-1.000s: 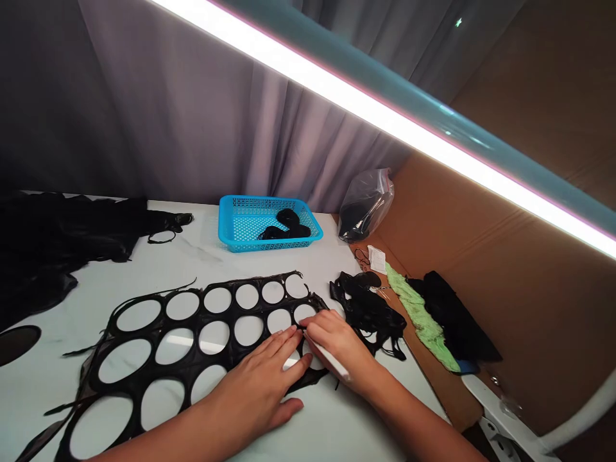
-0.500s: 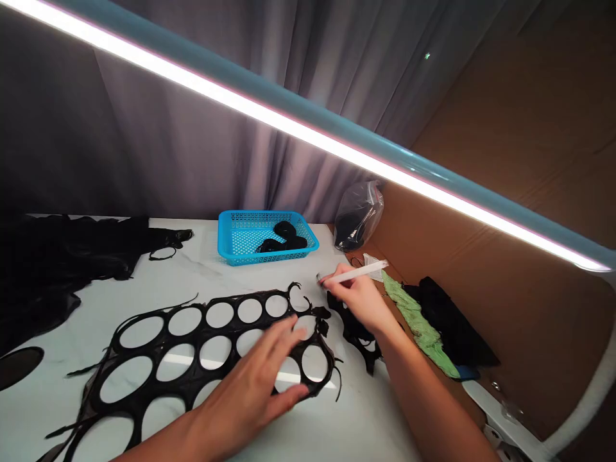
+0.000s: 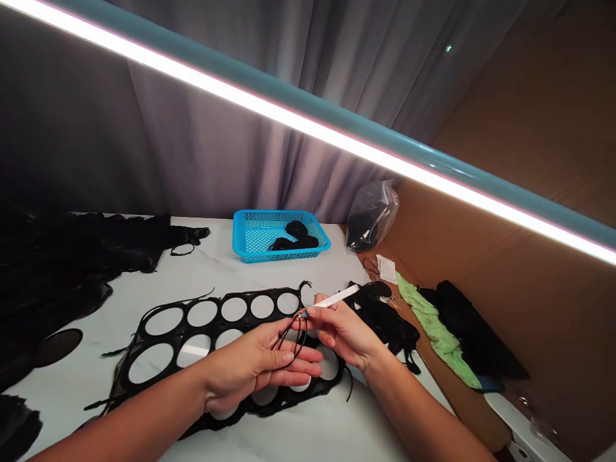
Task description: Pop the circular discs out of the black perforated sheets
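1. Your left hand [image 3: 255, 369] lies palm up over the near right part of the black sheet with round holes [image 3: 212, 346]. Its fingers are loosely apart, and a thin black cord loop [image 3: 293, 337] rests on them.
2. Your right hand [image 3: 344, 330] pinches a white pen-like tool [image 3: 337, 298] with fingers pressed together. The tool's tip touches the top of the cord loop.
3. The black sheet lies flat in the middle of the tabletop [image 3: 337, 430]. Nearly every round piece looks cut out of it, so that part seems done.
4. The blue basket [image 3: 279, 234] at the far edge of the tabletop holds only a few black pieces. I judge there is room for many more.
5. A heap of black scraps [image 3: 389, 324] lies by the right edge, just past your right hand. A big pile of black cloth [image 3: 72, 263] at the left edge looks uncut, so a lot seems left.
6. A clear bag [image 3: 373, 215] stands at the far right corner.
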### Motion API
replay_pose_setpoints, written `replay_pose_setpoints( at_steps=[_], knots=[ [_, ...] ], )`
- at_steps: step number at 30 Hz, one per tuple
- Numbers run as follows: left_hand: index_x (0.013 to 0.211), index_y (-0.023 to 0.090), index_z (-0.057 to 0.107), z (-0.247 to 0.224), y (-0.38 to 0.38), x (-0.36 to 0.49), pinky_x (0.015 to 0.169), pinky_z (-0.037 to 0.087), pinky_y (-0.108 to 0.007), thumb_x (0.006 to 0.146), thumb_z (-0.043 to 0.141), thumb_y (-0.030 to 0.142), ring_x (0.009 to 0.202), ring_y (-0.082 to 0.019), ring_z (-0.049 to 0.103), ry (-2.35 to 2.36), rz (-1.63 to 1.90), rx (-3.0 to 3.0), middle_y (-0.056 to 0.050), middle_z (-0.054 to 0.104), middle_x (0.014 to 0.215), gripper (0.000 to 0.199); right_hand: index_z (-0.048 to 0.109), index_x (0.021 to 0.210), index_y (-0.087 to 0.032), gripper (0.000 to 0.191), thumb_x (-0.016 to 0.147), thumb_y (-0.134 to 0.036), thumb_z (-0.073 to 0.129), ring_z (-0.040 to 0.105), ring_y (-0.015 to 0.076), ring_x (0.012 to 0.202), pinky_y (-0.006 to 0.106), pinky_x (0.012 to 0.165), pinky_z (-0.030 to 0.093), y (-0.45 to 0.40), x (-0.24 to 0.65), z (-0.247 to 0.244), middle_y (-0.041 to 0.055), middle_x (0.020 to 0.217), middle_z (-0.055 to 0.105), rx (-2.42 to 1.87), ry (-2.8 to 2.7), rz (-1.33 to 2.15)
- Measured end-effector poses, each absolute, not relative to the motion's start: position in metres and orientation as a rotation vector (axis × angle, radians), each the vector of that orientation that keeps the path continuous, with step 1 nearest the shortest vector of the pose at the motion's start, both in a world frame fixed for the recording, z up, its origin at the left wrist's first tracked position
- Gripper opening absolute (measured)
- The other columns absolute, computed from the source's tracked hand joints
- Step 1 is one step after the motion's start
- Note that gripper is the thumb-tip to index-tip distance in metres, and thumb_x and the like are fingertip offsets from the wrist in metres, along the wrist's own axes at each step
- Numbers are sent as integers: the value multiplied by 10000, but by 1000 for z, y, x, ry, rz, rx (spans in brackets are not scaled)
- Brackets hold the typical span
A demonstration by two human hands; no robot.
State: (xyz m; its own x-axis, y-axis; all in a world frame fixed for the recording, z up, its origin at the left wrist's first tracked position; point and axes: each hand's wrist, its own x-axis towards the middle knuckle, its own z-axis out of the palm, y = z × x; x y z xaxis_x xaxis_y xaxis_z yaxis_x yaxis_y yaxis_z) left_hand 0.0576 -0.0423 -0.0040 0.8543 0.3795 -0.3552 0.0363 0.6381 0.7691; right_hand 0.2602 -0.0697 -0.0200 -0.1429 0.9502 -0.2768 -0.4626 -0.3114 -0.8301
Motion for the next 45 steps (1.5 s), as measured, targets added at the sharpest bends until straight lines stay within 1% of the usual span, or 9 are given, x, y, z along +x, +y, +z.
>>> replay_pose_setpoints(
  at_steps=[12, 16, 19, 22, 26, 29, 32, 37, 45],
  knots=[
    [1366, 140, 501, -5, -38, 55, 1181, 302, -436, 699, 823, 85, 1340, -292, 492, 395, 187, 736, -171, 576, 1384, 743, 488, 718, -172, 371, 726, -311, 831, 742, 203, 826, 76, 340, 373, -72, 266, -22, 94, 828, 725, -955, -707, 1725],
    [1361, 159, 512, -4, -38, 55, 1179, 311, -426, 692, 825, 88, 1341, -280, 492, 399, 177, 762, -144, 604, 1359, 742, 479, 713, -173, 375, 730, -302, 831, 743, 207, 836, 73, 347, 388, -72, 266, -23, 89, 821, 718, -947, -699, 1742],
    [1349, 170, 534, -4, -36, 55, 1156, 359, -418, 795, 776, 163, 1315, -267, 524, 452, 190, 797, -128, 620, 1341, 605, 470, 721, -177, 362, 744, -266, 820, 741, 187, 804, 70, 350, 395, -72, 267, -25, 72, 814, 707, -925, -678, 1785],
    [1355, 183, 537, -7, -32, 54, 1114, 419, -412, 892, 696, 259, 1221, -247, 607, 533, 246, 868, -94, 673, 1251, 495, 461, 722, -180, 362, 743, -236, 819, 730, 158, 754, 77, 372, 423, -73, 268, -26, 53, 816, 696, -871, -668, 1891],
    [1320, 150, 555, -14, -30, 55, 1025, 492, -391, 874, 694, 245, 982, -201, 715, 670, 303, 967, -38, 746, 956, 476, 496, 731, -160, 338, 751, -269, 815, 708, 140, 690, 118, 432, 489, -80, 265, -27, 84, 856, 706, -729, -753, 2057],
    [1172, 134, 634, -16, -32, 56, 942, 527, -374, 843, 703, 233, 891, -202, 729, 690, 293, 1050, -32, 746, 842, 351, 507, 733, -159, 339, 741, -292, 819, 621, 97, 547, 134, 394, 443, -86, 258, -25, 91, 801, 705, -608, -822, 2147],
    [1032, 140, 677, -15, -34, 56, 919, 531, -376, 786, 755, 235, 955, -240, 721, 614, 213, 1075, -64, 748, 926, 275, 490, 721, -170, 334, 736, -256, 813, 450, 33, 489, 92, 366, 308, -88, 254, -23, 37, 754, 658, -593, -700, 2073],
    [1226, 179, 592, -13, -36, 54, 988, 497, -448, 734, 801, 211, 1069, -283, 691, 583, 227, 1024, -107, 732, 1091, 535, 435, 681, -185, 313, 771, -184, 735, 240, 17, 449, 80, 340, 194, -74, 262, -26, -35, 651, 529, -662, -407, 1912],
    [1301, 174, 505, -16, -35, 54, 1030, 484, -432, 788, 774, 242, 1174, -276, 639, 622, 282, 1000, -151, 689, 1227, 584, 419, 653, -185, 324, 772, -190, 721, 210, 19, 441, 87, 329, 189, -70, 272, -29, -33, 640, 525, -695, -447, 1896]
  ],
)
